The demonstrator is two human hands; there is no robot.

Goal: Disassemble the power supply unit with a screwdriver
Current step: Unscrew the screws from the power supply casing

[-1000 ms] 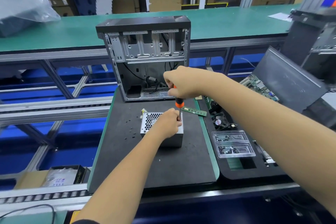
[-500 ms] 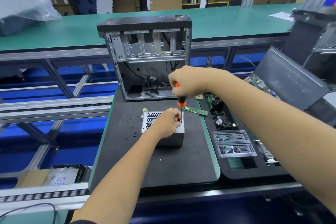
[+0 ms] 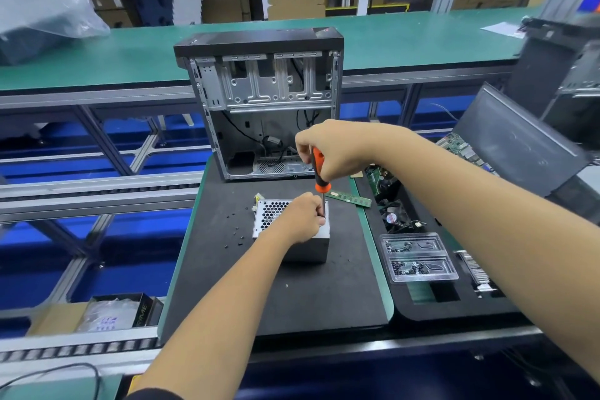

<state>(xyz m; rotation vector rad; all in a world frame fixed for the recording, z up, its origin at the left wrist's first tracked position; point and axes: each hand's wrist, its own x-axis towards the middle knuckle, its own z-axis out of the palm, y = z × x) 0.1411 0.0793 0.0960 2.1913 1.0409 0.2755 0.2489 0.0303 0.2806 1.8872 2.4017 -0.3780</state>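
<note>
A silver power supply unit point(image 3: 311, 247) with a honeycomb grille sits on the black mat point(image 3: 292, 295). My left hand point(image 3: 302, 217) rests on its top, fingers pinched round the metal shaft of the screwdriver point(image 3: 319, 174). The tool stands upright with its tip at the unit's top right edge. My right hand point(image 3: 334, 149) is closed round the orange and black handle from above. The tip itself is hidden behind my left fingers.
An open computer case point(image 3: 266, 101) stands just behind the unit. Several small black screws point(image 3: 235, 234) lie on the mat to the left. A memory stick point(image 3: 349, 197), a fan point(image 3: 394, 216), clear screw trays point(image 3: 417, 256) and a side panel point(image 3: 519, 143) lie to the right.
My right hand has turned slightly on the handle and shifted a little right; the screwdriver stays upright on the same spot. My left hand keeps its hold on the shaft.
</note>
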